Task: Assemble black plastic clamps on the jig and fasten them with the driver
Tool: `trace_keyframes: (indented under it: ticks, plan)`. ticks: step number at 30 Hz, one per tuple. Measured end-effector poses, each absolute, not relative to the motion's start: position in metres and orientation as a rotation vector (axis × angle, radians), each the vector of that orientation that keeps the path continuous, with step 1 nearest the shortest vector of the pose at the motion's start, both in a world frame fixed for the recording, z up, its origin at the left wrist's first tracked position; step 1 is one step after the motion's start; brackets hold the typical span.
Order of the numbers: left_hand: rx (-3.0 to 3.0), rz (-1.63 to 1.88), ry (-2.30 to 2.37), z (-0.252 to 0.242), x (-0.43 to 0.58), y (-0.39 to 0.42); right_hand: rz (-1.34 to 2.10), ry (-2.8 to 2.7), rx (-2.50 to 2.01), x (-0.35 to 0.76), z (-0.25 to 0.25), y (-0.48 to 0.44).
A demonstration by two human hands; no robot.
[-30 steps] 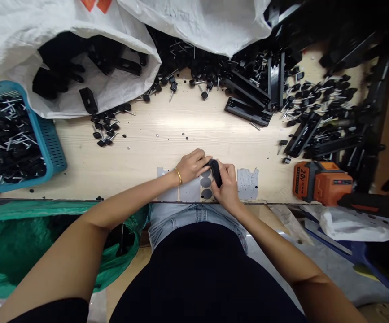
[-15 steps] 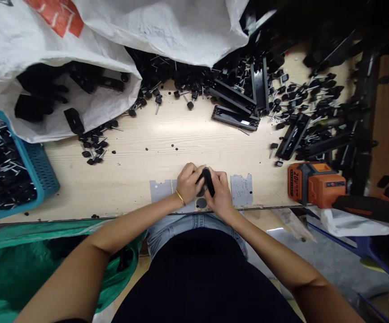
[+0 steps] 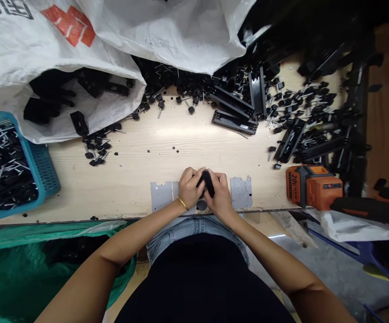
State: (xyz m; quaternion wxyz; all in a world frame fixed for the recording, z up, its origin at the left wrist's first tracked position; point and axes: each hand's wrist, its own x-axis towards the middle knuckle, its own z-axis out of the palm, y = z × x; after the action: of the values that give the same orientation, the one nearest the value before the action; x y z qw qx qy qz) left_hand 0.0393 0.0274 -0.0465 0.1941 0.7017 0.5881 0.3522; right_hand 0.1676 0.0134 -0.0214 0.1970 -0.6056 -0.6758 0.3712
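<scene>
Close to the table's front edge, my two hands meet around a black elongated plastic part (image 3: pixel 208 183). My right hand (image 3: pixel 220 194) is closed on it, its fingers wrapped along the right side. From the left, my left hand (image 3: pixel 190 185), with a yellow bangle at the wrist, pinches at a dark piece by the part's upper end; whether this is the same part or a separate one I cannot tell. Below the hands lies a dark round disc (image 3: pixel 201 205). Grey flat sheets lie on either side, one grey sheet (image 3: pixel 161 195) left and a marked grey sheet (image 3: pixel 241 192) right.
A blue basket (image 3: pixel 48 172) of black knobs with metal screws stands at left. White sacks (image 3: pixel 113 67) cover the back left. Black channel-shaped parts (image 3: pixel 234 122) and scattered black knobs (image 3: pixel 302 101) lie back right. An orange battery tool (image 3: pixel 322 186) rests at right, a green bag (image 3: pixel 9 273) below left.
The view has shifted slightly. Both hands stay together on the black part, with only a slight change in the left fingers.
</scene>
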Motion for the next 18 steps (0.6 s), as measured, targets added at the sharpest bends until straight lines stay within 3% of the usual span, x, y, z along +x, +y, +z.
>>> trace_keyframes:
  ticks: [5,9,10,14,18]
  plan:
    - [1.921,0.943,1.654,-0.041,0.036,0.030,1.091,-1.935,-1.680,0.170,-0.013,0.021]
    - [1.867,0.790,1.837,-0.033,0.017,0.030,1.507,-2.182,-1.327,0.202,0.018,0.078]
    - [1.868,0.765,1.868,-0.032,0.010,0.029,1.461,-2.146,-1.375,0.214,0.026,0.103]
    - [1.889,0.790,1.843,-0.034,-0.009,0.024,0.537,-1.939,-1.688,0.257,0.037,0.222]
    - [1.929,0.849,1.780,-0.029,-0.012,0.018,0.420,-1.911,-1.913,0.271,0.029,0.314]
